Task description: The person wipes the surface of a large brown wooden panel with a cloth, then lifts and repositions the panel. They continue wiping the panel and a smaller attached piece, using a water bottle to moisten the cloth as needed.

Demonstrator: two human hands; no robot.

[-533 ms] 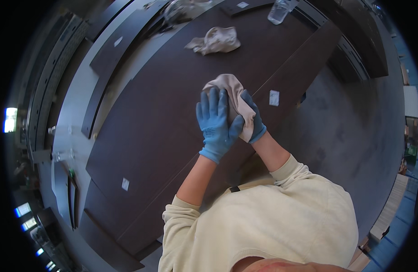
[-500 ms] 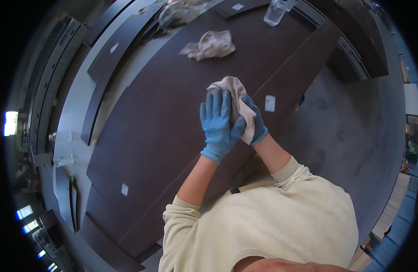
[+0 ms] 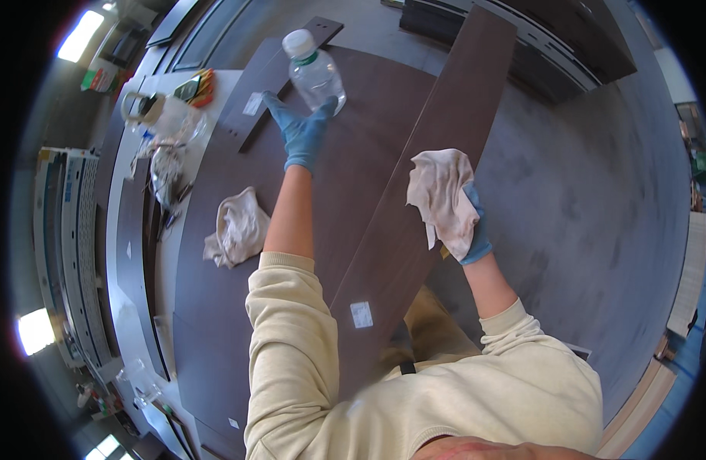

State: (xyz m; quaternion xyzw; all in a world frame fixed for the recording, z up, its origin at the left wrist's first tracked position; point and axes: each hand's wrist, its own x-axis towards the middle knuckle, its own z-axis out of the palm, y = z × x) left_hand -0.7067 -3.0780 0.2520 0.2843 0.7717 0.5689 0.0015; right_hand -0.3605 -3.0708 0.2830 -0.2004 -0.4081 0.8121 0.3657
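My left hand point(image 3: 302, 138), in a blue glove, stretches over the dark brown panel point(image 3: 368, 92) with thumb and fingers spread. Just beyond it stands a clear plastic bottle point(image 3: 315, 73) with a white cap and a green ring, its base partly behind the thumb. Whether glove and bottle touch I cannot tell. In my right hand point(image 3: 479, 230), also gloved, a pale cloth point(image 3: 443, 192) hangs over the palm and covers most of the fingers, above the panel's right edge. A second crumpled cloth point(image 3: 239, 228) lies on the panel, left of my left forearm.
A narrow dark strip point(image 3: 280, 92) lies at the panel's far left. On the pale table point(image 3: 226, 84) beyond sit a clear jug point(image 3: 173, 119) and a plastic-wrapped bundle point(image 3: 167, 172). White labels point(image 3: 361, 314) dot the panel. Stacked dark boards point(image 3: 552, 54) stand at the far right.
My hands have parted. The left let go of the cloth and reached far forward to the bottle; the right moved right with the cloth. The view has shifted forward along the panel.
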